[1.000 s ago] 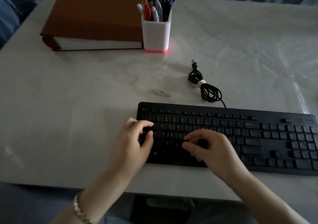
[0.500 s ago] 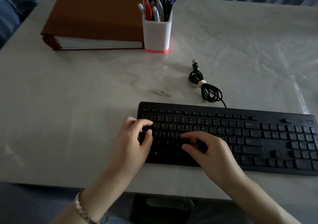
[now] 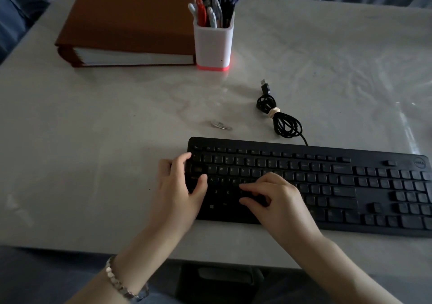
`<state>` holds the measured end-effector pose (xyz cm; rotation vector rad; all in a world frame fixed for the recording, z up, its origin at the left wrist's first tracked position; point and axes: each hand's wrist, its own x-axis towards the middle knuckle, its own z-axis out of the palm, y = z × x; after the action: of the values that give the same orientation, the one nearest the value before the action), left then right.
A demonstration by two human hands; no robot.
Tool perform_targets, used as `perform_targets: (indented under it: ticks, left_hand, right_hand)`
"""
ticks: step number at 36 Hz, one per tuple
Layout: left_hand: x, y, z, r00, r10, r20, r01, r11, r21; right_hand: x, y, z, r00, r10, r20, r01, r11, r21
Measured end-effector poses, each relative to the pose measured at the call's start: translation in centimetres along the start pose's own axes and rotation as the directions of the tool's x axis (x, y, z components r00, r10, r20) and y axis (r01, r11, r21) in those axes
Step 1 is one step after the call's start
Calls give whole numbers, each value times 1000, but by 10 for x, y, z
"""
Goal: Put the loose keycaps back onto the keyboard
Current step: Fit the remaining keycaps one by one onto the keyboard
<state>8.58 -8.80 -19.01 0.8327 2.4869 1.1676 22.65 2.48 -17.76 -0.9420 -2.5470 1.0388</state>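
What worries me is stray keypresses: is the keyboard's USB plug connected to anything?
No, the USB plug lies loose on the table, at the end of the coiled cable.

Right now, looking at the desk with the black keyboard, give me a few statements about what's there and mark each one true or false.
1. The left hand and the right hand are both on the left half of the black keyboard. True.
2. The coiled black USB cable is plugged into a port. False: its plug lies free on the white table.
3. The white pen holder with a red base stands right beside the thick brown binder. True.
4. A silver bracelet is on the right wrist. False: it is on the left wrist.
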Motion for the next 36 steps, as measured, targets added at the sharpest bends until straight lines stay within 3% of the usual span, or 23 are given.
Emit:
perform_targets:
  ticks: [14,24,28,36]
  left_hand:
    - [3,0,2,1000,-16,-2,16,1000,-5]
    - [3,1,1,1000,-10,22,9,999,54]
    - [3,1,0,1000,-3,28,2,999,52]
    - [4,1,2,999,-21,27,20,999,40]
  right_hand:
    - [-7,3,12,997,-55,-56,55,998,14]
    - [-12,-3,14,973,-189,-133,151,957,-249]
    - [-14,0,17,979,-159,-128,139,979,-150]
    - [-6,-3,13,996,45,-80,-42,998,46]
